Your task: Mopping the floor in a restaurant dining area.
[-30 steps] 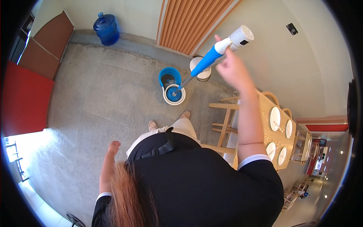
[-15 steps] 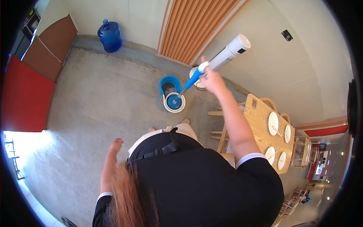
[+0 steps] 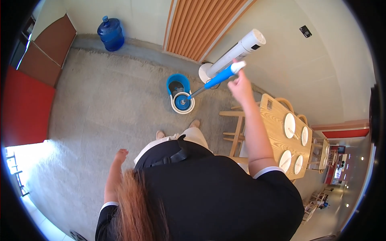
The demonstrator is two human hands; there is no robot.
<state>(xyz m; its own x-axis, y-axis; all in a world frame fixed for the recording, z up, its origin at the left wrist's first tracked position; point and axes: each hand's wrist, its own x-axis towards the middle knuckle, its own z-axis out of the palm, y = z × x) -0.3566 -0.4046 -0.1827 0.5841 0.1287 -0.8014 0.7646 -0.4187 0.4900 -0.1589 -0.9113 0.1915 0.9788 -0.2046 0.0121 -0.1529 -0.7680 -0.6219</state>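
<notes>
Overhead, right hand (image 3: pixel 241 86) raised, grip clenched on mop handle (image 3: pixel 219 78); left hand (image 3: pixel 120 154) hangs released, arm down.

Dining corner with floor, wall panel and set table

A large blue water jug (image 3: pixel 110 33) stood on the grey floor (image 3: pixel 100 108) near the far wall, well apart from a white tower fan (image 3: pixel 235 54) that rose beside a panel of vertical wooden slats (image 3: pixel 201 26). To the right, a light wooden table (image 3: pixel 277 136) carried four white plates (image 3: pixel 289 125), two by two, with wooden chairs (image 3: pixel 237 128) tucked against its near side and rounded chair backs beyond it. A red surface (image 3: pixel 22 108) and brown cabinet doors (image 3: pixel 46 50) lined the left edge. A small dark plate (image 3: pixel 305 31) sat on the pale wall.
</notes>
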